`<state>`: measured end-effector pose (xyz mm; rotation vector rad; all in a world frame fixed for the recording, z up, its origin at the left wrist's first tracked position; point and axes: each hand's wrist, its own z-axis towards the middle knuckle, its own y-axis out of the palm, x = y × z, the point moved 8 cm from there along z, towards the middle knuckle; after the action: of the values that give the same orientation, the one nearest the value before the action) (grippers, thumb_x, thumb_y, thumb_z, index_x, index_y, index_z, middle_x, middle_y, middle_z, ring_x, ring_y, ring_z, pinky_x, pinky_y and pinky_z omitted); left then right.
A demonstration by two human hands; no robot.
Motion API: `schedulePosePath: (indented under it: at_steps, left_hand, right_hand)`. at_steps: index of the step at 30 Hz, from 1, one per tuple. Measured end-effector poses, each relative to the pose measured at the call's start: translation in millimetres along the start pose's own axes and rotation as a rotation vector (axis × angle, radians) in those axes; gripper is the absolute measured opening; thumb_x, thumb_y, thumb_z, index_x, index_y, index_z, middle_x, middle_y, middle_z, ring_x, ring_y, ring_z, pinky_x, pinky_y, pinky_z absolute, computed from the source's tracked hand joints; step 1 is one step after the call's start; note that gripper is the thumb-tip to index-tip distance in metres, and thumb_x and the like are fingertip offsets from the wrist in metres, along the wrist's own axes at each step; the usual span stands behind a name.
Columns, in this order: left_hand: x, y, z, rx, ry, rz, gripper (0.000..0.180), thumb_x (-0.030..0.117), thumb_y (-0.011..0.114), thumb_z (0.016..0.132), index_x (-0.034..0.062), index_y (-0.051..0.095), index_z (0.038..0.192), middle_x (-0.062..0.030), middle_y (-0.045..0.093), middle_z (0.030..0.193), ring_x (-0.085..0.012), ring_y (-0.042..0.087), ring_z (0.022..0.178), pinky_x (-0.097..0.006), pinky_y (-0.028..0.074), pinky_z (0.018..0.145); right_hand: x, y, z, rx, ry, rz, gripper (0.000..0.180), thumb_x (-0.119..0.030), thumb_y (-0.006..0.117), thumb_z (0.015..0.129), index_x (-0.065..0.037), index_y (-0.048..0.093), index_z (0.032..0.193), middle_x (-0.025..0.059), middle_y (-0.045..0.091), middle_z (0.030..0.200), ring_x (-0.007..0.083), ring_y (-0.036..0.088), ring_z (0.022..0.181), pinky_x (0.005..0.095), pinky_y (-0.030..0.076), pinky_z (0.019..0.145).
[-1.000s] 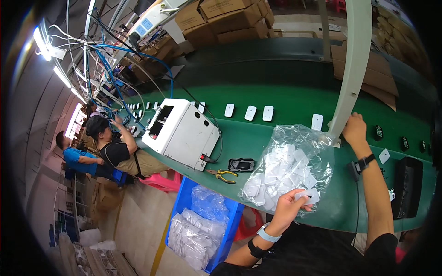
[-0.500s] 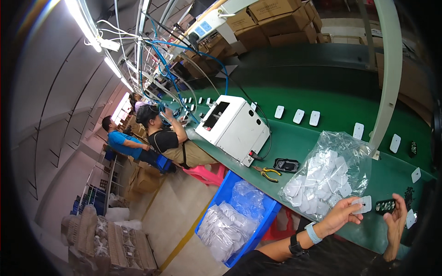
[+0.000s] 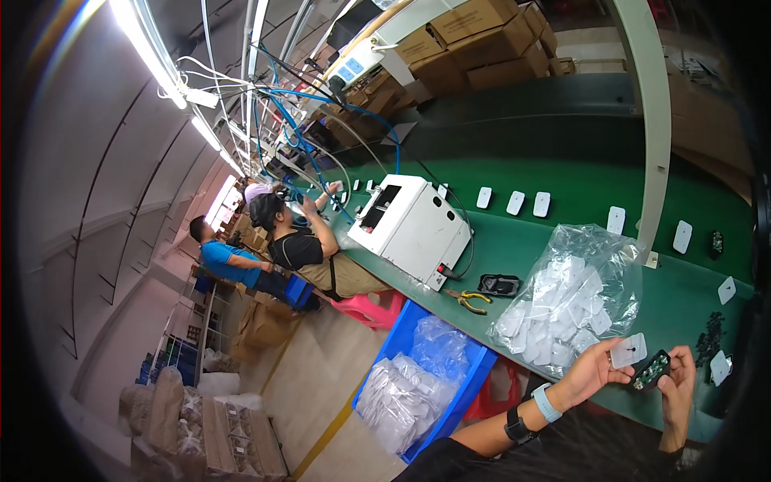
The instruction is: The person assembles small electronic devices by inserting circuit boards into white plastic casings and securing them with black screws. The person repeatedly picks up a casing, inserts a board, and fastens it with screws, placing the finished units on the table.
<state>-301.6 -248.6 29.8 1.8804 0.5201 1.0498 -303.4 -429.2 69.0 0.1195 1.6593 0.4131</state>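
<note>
I see a long green desk [image 3: 554, 241] running across the upper right of the frame, under strip lights, with cardboard boxes [image 3: 474, 40] stacked behind. A white machine [image 3: 414, 229] stands mid-frame, and a clear bag of white plates [image 3: 570, 301] lies right of it. At lower right, my left hand [image 3: 590, 371] pinches a white plate [image 3: 628, 351], fingers closed on its edge. Just beside it, my right hand [image 3: 677, 377] grips a small black part [image 3: 650, 369]. A blue bin [image 3: 426, 377] sits below the desk edge.
</note>
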Motion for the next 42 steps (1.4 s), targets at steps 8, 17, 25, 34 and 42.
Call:
schedulePosePath:
  at_steps: [8, 17, 25, 34, 42]
  left_hand:
    - [6.1, -17.8, -11.1, 0.078, 0.095, -0.014, 0.042, 0.03, 0.041, 0.11, -0.0013, 0.049, 0.137, -0.0146, 0.063, 0.124, -0.0242, 0.068, 0.104, -0.037, 0.057, 0.093]
    - [1.2, -18.2, -10.9, 0.061, 0.037, -0.088, 0.043, 0.028, 0.043, 0.11, -0.0013, 0.049, 0.141, -0.0147, 0.062, 0.13, -0.0252, 0.067, 0.11, -0.037, 0.055, 0.098]
    - [-8.9, -10.9, -5.1, -0.077, -0.004, -0.068, 0.043, 0.025, 0.044, 0.109, -0.0006, 0.048, 0.144, -0.0135, 0.061, 0.133, -0.0223, 0.063, 0.119, -0.04, 0.052, 0.103]
    - [-11.1, -1.0, -10.2, -0.161, -0.097, -0.084, 0.045, 0.024, 0.048, 0.107, 0.0002, 0.045, 0.145, -0.0129, 0.06, 0.134, -0.0221, 0.062, 0.121, -0.043, 0.052, 0.104]
    - [-11.0, -2.2, -16.3, -0.233, -0.154, -0.054, 0.047, 0.022, 0.059, 0.101, 0.0001, 0.046, 0.141, -0.0114, 0.06, 0.133, -0.0225, 0.062, 0.122, -0.044, 0.052, 0.104]
  right_hand:
    - [10.7, 19.8, 5.8, -0.071, 0.018, 0.054, 0.067, -0.028, 0.083, 0.079, -0.002, 0.048, 0.13, 0.005, 0.06, 0.106, 0.0133, 0.06, 0.098, 0.026, 0.047, 0.087]
    - [18.1, 19.3, 6.9, -0.119, 0.011, 0.032, 0.064, -0.025, 0.078, 0.081, -0.002, 0.05, 0.134, 0.005, 0.059, 0.113, 0.0138, 0.058, 0.104, 0.0283, 0.046, 0.092]
    - [10.2, 15.6, 7.6, -0.028, 0.003, 0.095, 0.063, -0.027, 0.079, 0.08, -0.002, 0.051, 0.13, 0.0055, 0.06, 0.111, 0.0146, 0.058, 0.103, 0.0283, 0.045, 0.092]
    - [11.0, 14.3, 8.1, -0.021, 0.047, 0.2, 0.062, -0.024, 0.077, 0.078, -0.001, 0.052, 0.129, 0.0051, 0.057, 0.111, 0.0147, 0.057, 0.102, 0.0283, 0.045, 0.092]
    - [4.4, 24.1, 8.2, -0.071, 0.07, 0.202, 0.059, -0.022, 0.077, 0.078, -0.001, 0.054, 0.128, 0.0059, 0.06, 0.11, 0.0153, 0.059, 0.104, 0.0284, 0.046, 0.091]
